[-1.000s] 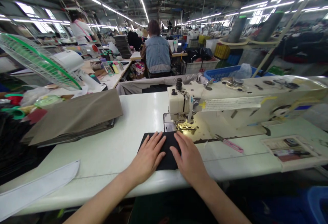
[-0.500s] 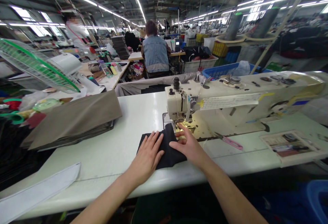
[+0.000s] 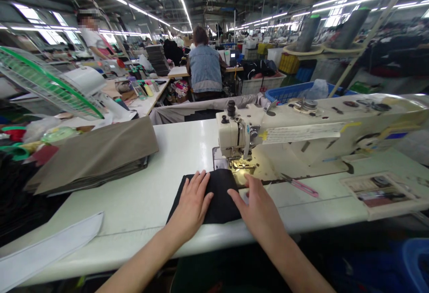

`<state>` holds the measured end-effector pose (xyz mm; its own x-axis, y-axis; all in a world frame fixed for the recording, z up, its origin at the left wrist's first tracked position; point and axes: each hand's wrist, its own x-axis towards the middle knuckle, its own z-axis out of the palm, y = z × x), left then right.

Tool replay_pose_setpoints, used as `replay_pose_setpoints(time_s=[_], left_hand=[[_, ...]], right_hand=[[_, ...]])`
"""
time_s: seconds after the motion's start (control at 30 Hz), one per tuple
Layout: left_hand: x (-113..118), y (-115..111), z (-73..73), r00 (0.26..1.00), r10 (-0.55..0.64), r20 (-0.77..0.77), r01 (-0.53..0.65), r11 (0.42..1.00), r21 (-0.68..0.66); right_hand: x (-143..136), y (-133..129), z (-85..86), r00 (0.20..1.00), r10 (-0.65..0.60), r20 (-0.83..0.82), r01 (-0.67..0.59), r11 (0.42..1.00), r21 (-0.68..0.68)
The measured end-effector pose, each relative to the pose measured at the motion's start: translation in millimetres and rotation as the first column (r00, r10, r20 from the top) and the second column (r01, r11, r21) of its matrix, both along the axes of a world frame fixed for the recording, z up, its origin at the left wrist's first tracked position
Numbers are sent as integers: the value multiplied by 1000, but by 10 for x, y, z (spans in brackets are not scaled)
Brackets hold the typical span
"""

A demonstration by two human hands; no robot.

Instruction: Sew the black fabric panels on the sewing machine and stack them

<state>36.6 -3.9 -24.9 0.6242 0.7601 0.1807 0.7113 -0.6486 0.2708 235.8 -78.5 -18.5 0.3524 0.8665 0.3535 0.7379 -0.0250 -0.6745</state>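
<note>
- Black cloth [image 3: 219, 199] lies flat in front of the sewing machine [image 3: 288, 150], at its needle end, the far edge reaching the machine's plate.
- My left grip [image 3: 191, 203] is spread flat over the cloth, palm down, fingers nearly straight.
- My right grip [image 3: 261, 206], just before the machine's bed, is loose: thumb at the cloth's right edge, fingers bent and apart from it. Whether the thumb presses down, I cannot tell.
- Containers: right of the machine's needle end, towards me, a shallow tray [image 3: 385, 209] holds a round metal part and some slim tools. Behind the machine, a blue basket [image 3: 284, 92] holds a clear plastic bag [image 3: 317, 91].
- Counted: two grey thread cones [image 3: 308, 34] behind the machine; one pair of pink-handled snips [image 3: 304, 187] along its front; one stack of brown cloth [image 3: 100, 154], one fan [image 3: 87, 81] and one pale strip [image 3: 56, 244] to its left.
- Edges: the surface [image 3: 187, 143] stretches left from the machine to the brown stack; its rounded front edge runs just before the black cloth.
</note>
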Motion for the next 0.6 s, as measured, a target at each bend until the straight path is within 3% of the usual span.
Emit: replay_pose_setpoints(time_s=[0.07,0.13,0.2,0.23,0.3,0.37,0.47,0.6], left_hand=[[-21,1,2,1000,11,29,-10,1000,-12],[-30,0,16,999,13,42,-12,1000,-25],[-28,-4,28,999,10,41,-9,999,-39],[-26,-6,31,999,9,39,-7,999,-45],[-21,-13,34,999,7,40,-5,999,-51],[-18,-21,38,999,-2,36,4,999,-49],[-15,-32,55,999,-38,6,38,999,-35],[-1,-42,42,998,-40,-38,40,999,7]], right_hand=[[67,-91,-18,984,25,-178,-59,980,-189],[81,-187,-46,876,81,-476,-263,907,-329],[27,-243,-96,685,93,-723,-406,873,-272],[-14,-245,-128,611,100,-785,-400,895,-198],[-95,-192,-191,561,131,-817,-290,956,-45],[-152,-88,-233,568,142,-811,-211,977,23],[-193,58,-230,605,153,-781,-197,980,40],[-171,79,-187,851,192,-489,-125,978,166]])
